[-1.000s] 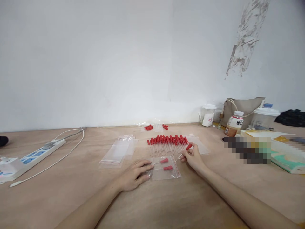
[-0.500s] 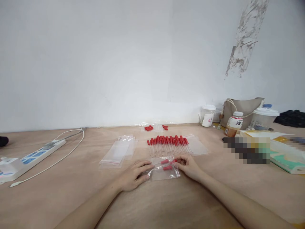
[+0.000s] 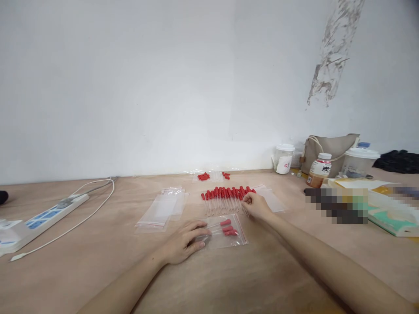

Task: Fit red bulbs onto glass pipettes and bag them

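Right hand [image 3: 257, 206], off bag [image 3: 220, 242], before droppers [image 3: 224, 193]

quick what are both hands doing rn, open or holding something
Left hand: open, resting on the nearest clear bag.
Right hand: partly closed at the red-topped droppers; can't tell if it grips one.

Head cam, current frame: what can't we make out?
All in the head view:
Whether the right hand grips anything from the row of droppers: its own fingers hide that.
Tips of the bagged droppers: covered by the left hand.
Whatever lies under the pixelated patch.
Dark object at left: cut off by the edge.
Bottle small print: too small.
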The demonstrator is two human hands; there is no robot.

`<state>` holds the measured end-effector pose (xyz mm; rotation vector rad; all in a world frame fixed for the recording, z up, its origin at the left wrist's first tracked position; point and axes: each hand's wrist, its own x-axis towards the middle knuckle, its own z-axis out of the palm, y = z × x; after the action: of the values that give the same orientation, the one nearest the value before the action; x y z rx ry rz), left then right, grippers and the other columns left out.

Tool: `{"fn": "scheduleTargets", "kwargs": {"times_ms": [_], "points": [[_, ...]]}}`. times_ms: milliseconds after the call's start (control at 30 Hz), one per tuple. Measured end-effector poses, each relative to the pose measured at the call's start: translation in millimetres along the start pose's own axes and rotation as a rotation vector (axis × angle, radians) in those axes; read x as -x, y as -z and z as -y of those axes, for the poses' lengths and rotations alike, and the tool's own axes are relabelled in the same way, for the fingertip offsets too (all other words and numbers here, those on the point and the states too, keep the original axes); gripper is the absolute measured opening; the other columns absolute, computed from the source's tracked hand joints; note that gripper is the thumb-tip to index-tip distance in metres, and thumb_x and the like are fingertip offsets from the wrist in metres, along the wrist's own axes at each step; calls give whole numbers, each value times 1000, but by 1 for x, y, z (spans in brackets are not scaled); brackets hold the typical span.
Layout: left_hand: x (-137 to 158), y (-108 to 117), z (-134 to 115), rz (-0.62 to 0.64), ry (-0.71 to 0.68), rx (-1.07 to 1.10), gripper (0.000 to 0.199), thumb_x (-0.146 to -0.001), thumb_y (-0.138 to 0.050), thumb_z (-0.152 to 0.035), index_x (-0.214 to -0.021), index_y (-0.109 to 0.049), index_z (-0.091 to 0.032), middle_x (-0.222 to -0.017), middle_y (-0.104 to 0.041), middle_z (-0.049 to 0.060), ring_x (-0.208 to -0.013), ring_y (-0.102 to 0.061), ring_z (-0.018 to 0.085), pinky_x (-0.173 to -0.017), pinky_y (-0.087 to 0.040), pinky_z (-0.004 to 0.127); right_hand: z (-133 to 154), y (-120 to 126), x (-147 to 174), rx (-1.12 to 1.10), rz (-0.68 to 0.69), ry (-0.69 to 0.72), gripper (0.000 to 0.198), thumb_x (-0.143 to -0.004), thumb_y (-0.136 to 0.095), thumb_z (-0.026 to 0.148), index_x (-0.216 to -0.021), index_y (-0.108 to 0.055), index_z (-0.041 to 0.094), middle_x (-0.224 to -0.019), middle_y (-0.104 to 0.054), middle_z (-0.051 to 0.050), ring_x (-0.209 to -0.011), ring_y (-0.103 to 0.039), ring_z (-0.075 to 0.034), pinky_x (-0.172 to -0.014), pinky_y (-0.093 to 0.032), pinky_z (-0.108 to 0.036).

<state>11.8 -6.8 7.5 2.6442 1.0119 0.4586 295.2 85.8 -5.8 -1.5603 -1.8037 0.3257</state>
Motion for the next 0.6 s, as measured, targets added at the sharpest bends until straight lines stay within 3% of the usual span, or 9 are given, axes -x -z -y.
{"fn": "scheduleTargets", "kwargs": {"times_ms": [167,400,600], "points": [[0,-1,1,13,11,3,34,-87,-39,-34,-120,-44,-29,-128,-39,3,-117,-35,20,-97,-30,36,19,-14,-29,103,-53,-79,11,-67,-48,13,-75,-54,14,-80,-61,-8,-79,-57,-18,-67,-40,-25],[0,0,1,15,6,8,36,-87,-39,-32,-122,-43,-29,-128,-40,3,-117,-35,21,-97,-30,37,33,-32,-38,166,-35,-182,29,-62,-52,7,-92,-50,9,-89,-59,-18,-85,-57,-27,-66,-41,-30],[0,-2,2,14,7,-3,37,-87,-39,-33,-124,-41,-30,-129,-39,3,-117,-35,21,-98,-30,37,41,-24,-39,131,-51,-217,39,-65,-50,9,-103,-42,6,-89,-58,-20,-84,-57,-27,-63,-41,-29]]}}
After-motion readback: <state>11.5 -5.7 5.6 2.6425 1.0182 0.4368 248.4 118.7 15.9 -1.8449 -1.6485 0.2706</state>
